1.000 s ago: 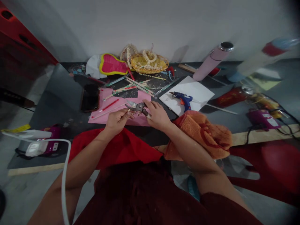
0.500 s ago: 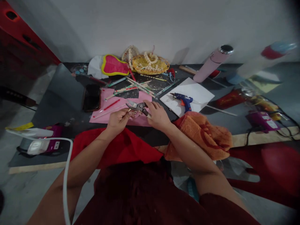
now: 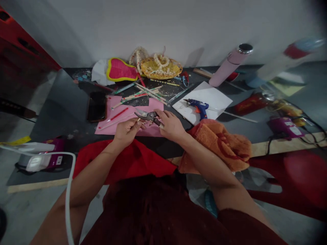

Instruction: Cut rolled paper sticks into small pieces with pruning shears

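Note:
My right hand (image 3: 170, 125) is wrapped round the handles of a pair of pruning shears (image 3: 149, 116), whose blades point left. Just below those blades, my left hand (image 3: 127, 131) pinches a thin wooden stick (image 3: 138, 119), its tip close to the blades; whether they touch it I cannot tell. Under both hands lies a pink sheet (image 3: 109, 127) with small cut bits on it near the shears. A red stick (image 3: 119, 114) rests on the sheet to the left. Several chopsticks in printed wrappers (image 3: 140, 95) lie crossed beyond the hands.
A blue glue gun (image 3: 199, 106) lies on a white board (image 3: 217, 93). Behind are a wicker basket (image 3: 176, 70), a pink-and-yellow fan shape (image 3: 122, 69) and a pink flask (image 3: 227, 66). A phone (image 3: 97, 106) lies left; an orange towel (image 3: 222, 144) sits at the front right.
The view has shifted slightly, so the table appears a little higher and further left. Both hands keep their holds on the shears and the stick, nearly unmoved.

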{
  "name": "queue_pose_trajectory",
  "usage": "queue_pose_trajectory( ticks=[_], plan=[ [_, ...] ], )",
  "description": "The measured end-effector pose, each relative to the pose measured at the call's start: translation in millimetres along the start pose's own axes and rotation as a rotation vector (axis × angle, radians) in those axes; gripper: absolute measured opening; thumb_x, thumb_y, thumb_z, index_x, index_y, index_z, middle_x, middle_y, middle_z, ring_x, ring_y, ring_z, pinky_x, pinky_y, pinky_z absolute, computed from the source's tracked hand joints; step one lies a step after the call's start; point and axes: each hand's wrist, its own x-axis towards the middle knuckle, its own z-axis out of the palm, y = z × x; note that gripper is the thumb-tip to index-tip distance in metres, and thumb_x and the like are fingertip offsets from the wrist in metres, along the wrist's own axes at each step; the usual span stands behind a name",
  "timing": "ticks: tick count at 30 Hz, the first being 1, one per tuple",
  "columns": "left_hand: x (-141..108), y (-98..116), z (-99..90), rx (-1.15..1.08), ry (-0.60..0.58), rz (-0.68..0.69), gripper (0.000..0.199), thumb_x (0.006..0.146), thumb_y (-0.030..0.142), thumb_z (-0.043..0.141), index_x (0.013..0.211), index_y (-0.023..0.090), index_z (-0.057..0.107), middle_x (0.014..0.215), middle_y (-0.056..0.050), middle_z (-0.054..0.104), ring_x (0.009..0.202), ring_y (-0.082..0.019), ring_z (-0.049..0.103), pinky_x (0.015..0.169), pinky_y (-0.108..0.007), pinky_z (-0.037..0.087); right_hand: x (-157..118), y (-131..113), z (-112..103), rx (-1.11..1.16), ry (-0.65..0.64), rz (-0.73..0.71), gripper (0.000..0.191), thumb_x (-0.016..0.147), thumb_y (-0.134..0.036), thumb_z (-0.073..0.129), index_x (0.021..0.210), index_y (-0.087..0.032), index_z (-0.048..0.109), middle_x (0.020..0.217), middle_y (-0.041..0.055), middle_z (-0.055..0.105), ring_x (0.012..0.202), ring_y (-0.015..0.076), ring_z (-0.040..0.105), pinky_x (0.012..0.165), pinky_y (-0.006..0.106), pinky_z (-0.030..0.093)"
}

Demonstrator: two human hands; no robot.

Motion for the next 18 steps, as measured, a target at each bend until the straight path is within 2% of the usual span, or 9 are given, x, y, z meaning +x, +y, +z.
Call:
queue_pose_trajectory(
  ticks=[6,12,18],
  plan=[
    [-1,0,0.4,0.014,0.007,-0.029,0.036,0.092,0.034,0.045,0.074,0.016,0.071,0.086,-0.004,0.075,0.078,-0.014,0.068,0.067,-0.020,0.049,-1,-5,-1,-0.023,-0.020,0.029,0.049,0.085,-0.021,0.045,0.133,-0.020,0.043,0.114,0.0099,0.062,0.103,0.0250,0.056,0.089,0.035,0.044],
    [0,-7,0.1,0.089,0.019,-0.030,0.032,0.091,0.034,0.046,0.081,0.017,0.072,0.089,-0.004,0.075,0.082,-0.014,0.069,0.071,-0.019,0.050,1,-4,0,-0.034,-0.015,0.019,0.053,0.085,-0.028,0.047,0.136,-0.018,0.041,0.119,0.0112,0.059,0.107,0.0271,0.053,0.090,0.038,0.043],
    [0,-9,-0.7,0.065,-0.073,-0.040,0.039,0.094,0.036,0.040,0.083,0.016,0.072,0.075,-0.004,0.072,0.073,-0.014,0.067,0.067,-0.020,0.050,2,4,0,-0.064,-0.029,-0.009,0.060,0.084,-0.028,0.048,0.141,-0.018,0.035,0.130,0.0114,0.054,0.114,0.0283,0.049,0.094,0.041,0.040]
  ],
)
